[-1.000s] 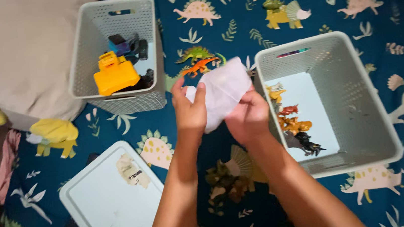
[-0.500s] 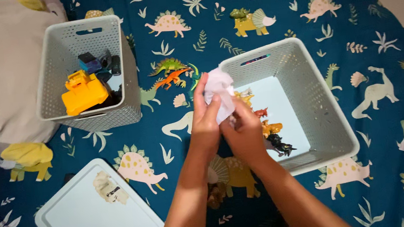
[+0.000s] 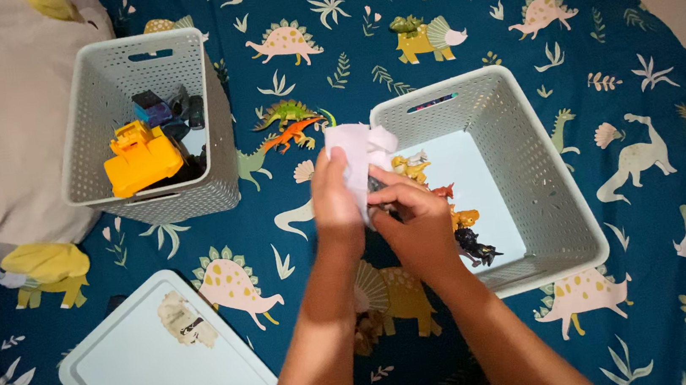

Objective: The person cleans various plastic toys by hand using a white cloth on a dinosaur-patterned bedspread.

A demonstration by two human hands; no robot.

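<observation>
Baskets flank open bedspread (toys scattered).

Dark object under white cloth mostly hidden by right hand; lid cut by bottom edge; toys behind yellow truck indistinct

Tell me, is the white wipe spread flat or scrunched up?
Scrunched up: the white wipe is bunched between the left hand and right hand.
</observation>
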